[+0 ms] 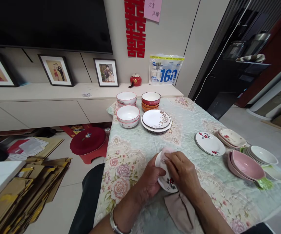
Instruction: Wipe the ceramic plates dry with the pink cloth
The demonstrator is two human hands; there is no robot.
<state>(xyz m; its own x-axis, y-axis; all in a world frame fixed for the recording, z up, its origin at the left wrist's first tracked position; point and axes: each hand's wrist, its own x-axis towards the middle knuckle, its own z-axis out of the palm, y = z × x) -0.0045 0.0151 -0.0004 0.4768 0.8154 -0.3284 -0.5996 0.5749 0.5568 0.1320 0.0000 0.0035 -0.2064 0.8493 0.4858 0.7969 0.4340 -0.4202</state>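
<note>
A white plate (165,182) with a red flower print is tilted up over the table's near side. My left hand (150,177) grips its left edge, thumb across the face. My right hand (183,170) presses a pale pink cloth (179,211) against the plate's upper part; the cloth's loose end hangs below the wrist. Part of the plate is hidden by my fingers and the cloth. Beyond my hands stands a stack of plates (156,119), the top one with brown flowers. To the right lie white plates (210,143) with red flowers.
Stacked white bowls (128,114) and red and orange bowls (151,99) stand at the table's far end. Pink leaf-handled bowls (247,165) and small white bowls (264,155) sit at right. A red stool (88,141) and flattened cardboard (21,195) are on the left floor.
</note>
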